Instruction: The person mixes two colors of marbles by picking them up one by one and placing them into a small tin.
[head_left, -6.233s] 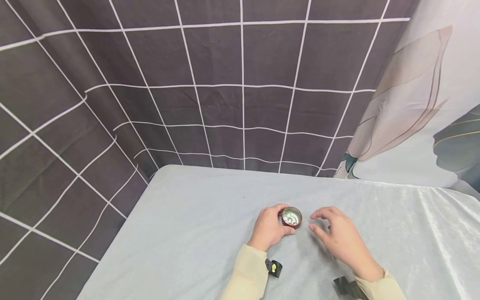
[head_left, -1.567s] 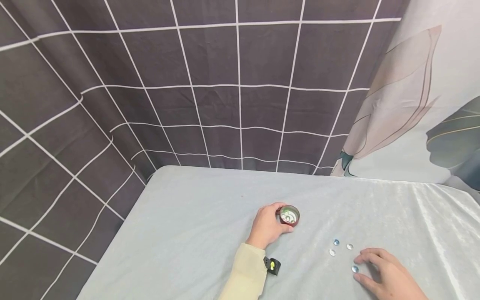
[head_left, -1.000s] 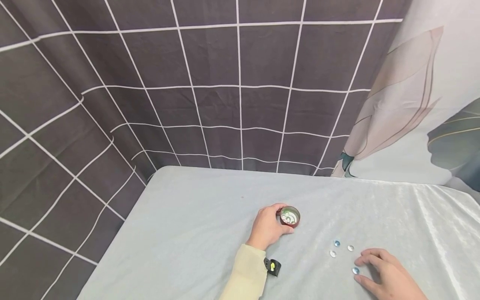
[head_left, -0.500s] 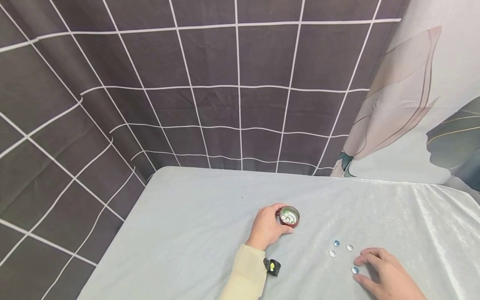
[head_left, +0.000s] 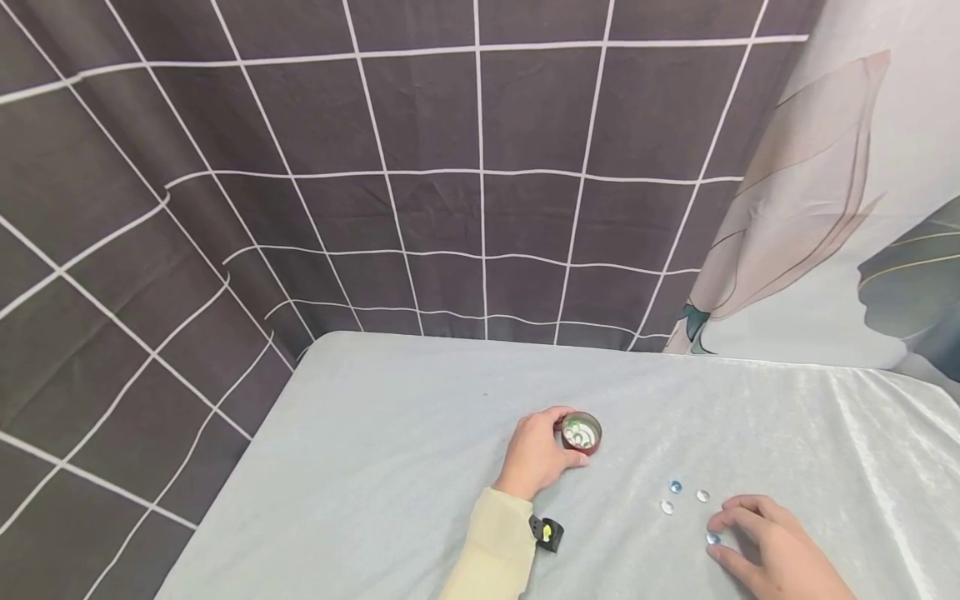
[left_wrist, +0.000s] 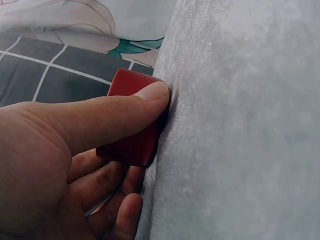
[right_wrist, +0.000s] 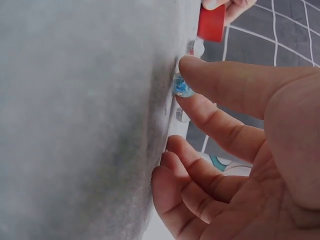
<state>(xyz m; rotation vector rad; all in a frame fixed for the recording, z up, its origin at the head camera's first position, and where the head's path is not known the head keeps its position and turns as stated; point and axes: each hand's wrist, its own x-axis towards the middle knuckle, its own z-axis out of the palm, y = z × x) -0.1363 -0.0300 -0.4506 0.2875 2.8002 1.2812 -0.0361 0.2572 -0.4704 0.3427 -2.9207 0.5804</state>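
Observation:
My left hand (head_left: 534,452) grips a small round red container (head_left: 581,433) from its left side, thumb in front and fingers behind. In the left wrist view the thumb presses the container's red wall (left_wrist: 131,145), which stands on the cloth. Shiny round shapes show inside it; I cannot tell exactly what they are. At the lower right, my right hand (head_left: 776,550) pinches a blue glass marble (right_wrist: 182,86) between thumb and forefinger, down at the cloth. Beyond those fingertips lie another blue marble (head_left: 676,487) and two clear ones, a nearer marble (head_left: 667,507) and a farther marble (head_left: 702,496).
A pale grey-blue velvety cloth (head_left: 390,433) covers the table. Behind it and to the left hangs a dark curtain (head_left: 420,208) with white grid lines. A pale curtain with leaf prints (head_left: 817,208) hangs at the right. A black strap (head_left: 550,534) is on the left wrist.
Since the oldest frame, my right hand has moved from beside the container to the lower right, and marbles now lie on the cloth. Lately its thumb and forefinger have drawn closer round one.

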